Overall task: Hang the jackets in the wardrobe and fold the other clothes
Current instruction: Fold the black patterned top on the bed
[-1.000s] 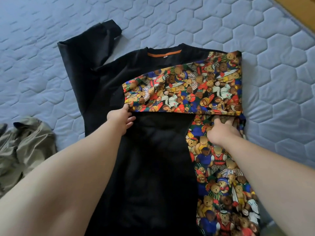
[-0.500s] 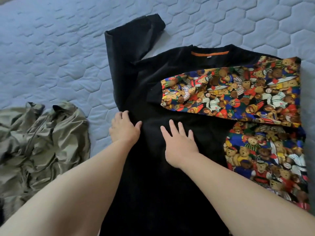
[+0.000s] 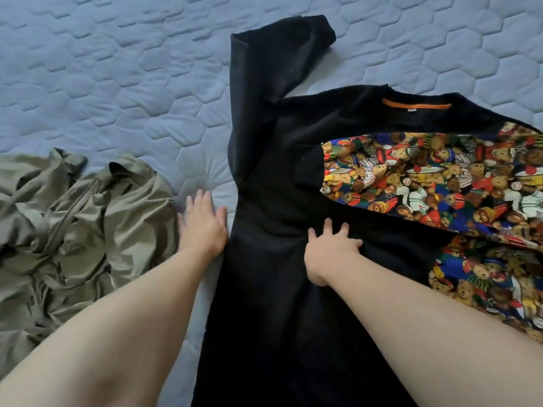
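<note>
Black top (image 3: 279,289): spread on the bed (image 3: 117,69), neck with orange tape (image 3: 415,106) toward the far edge, hem running to the near edge and out of view.
Printed sleeve (image 3: 426,177): teddy-bear fabric, already folded across the chest from the bed's right side; more of the same print shows below it.
Black sleeve (image 3: 264,69): not yet folded, lying straight toward the far edge and creased along its length.
Olive jacket (image 3: 82,224): crumpled heap on the bed's left side, apart from the top, not yet hung.
Left hand (image 3: 202,227): flat and relaxed, palm down on bare mattress between the jacket and the top, just beside the top's left edge, holding nothing.
Right hand (image 3: 332,251): fingers splayed wide, pressing the middle of the black top below the printed sleeve; it grips nothing.
Step, as judged: getting ready to fold the left side inward.
Risk one: the cloth puckers around the right hand; dragging it sideways would bunch the body and pull the printed sleeve out of its fold.
Risk two: lifting the left edge without the black sleeve would leave that sleeve trailing and the fold lopsided.
Risk three: the jacket lies close enough for a wide sweep of the left hand to catch it.
</note>
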The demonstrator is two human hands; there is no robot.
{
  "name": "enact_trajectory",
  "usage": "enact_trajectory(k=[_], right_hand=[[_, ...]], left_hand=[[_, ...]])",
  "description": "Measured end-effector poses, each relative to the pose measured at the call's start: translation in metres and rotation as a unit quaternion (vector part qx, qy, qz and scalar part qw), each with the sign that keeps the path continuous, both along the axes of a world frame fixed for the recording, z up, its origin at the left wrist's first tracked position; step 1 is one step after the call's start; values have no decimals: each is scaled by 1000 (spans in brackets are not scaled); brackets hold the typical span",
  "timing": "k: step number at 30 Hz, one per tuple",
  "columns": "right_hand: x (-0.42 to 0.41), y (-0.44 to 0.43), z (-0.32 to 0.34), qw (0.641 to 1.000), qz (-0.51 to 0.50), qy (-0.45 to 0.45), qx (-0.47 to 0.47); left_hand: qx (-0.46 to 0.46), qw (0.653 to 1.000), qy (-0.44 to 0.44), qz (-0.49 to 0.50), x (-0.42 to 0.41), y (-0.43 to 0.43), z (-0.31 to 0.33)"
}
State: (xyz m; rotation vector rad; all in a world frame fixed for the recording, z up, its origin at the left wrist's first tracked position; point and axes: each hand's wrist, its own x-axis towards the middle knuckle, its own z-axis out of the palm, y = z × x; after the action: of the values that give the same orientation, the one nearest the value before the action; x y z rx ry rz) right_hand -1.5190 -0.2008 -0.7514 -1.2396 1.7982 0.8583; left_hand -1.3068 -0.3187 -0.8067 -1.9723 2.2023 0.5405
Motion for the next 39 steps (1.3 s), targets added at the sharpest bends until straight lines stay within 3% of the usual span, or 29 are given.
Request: enact_trajectory(k=[2, 4, 7, 9, 15, 20, 24, 30, 32, 34, 35, 37, 38, 39], right_hand=[[12, -27, 13, 998, 53, 12, -35], [20, -54, 22, 982, 80, 9, -173], [31, -88, 25, 918, 93, -3, -386], [45, -114, 20, 882, 124, -26, -454], [68, -197, 17, 859, 232, 69, -451], [67, -236, 18, 922, 122, 165, -328], [63, -230, 10, 947, 95, 131, -277], [63, -225, -3, 939, 90, 92, -319], [61, -223, -1, 928, 29, 51, -367], [52, -210, 4, 876, -142, -27, -460], [46, -198, 8, 815, -268, -78, -507], [32, -164, 16, 623, -510, -143, -576], [24, -144, 18, 544, -597, -128, -575], [16, -125, 18, 499, -662, -99, -550]], left_hand=[[101, 992, -61, -39, 8, -12, -20], [129, 986, -89, -54, 6, -19, -34], [134, 986, -84, -46, 1, -21, -40], [131, 987, -80, -47, 4, -25, -40], [117, 991, -43, -51, 8, -26, -42], [135, 987, -61, -58, 8, -35, -40], [152, 985, -60, -52, 6, -32, -37], [162, 984, -57, -55, 5, -34, -30], [165, 982, -58, -65, 6, -34, -29], [163, 982, -58, -75, 6, -32, -26], [164, 982, -56, -76, 6, -31, -25], [167, 982, -56, -72, 6, -32, -22], [170, 981, -59, -72, 5, -32, -20], [171, 981, -62, -71, 4, -31, -19]])
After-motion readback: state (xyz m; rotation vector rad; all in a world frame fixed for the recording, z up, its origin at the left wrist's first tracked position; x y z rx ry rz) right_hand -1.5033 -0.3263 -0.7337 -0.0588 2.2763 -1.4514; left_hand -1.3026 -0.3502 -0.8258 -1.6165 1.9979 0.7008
